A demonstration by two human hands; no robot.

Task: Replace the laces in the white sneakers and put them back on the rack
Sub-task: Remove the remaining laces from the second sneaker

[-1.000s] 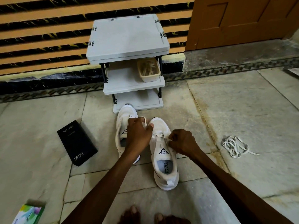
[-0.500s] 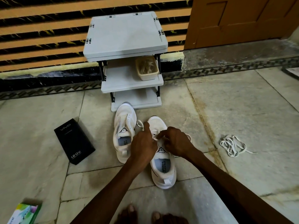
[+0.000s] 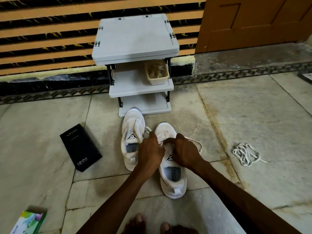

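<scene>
The nearer, right sneaker (image 3: 173,181) stands on the floor before the rack (image 3: 135,39). Left hand (image 3: 150,154) and right hand (image 3: 184,152) each pinch its lace (image 3: 148,129) at the eyelets, probably tensioning it for threading.

Dim, flat indoor light, soft shadows, sharp centre, wide-angle bending at edges, slightly noisy

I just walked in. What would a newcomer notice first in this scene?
The left hand and right hand meet at the centre, both pinching the white lace of the nearer white sneaker on the stone floor. Behind stands a grey plastic three-shelf rack; a loose tangle of white laces lies on the floor to the right.
</scene>
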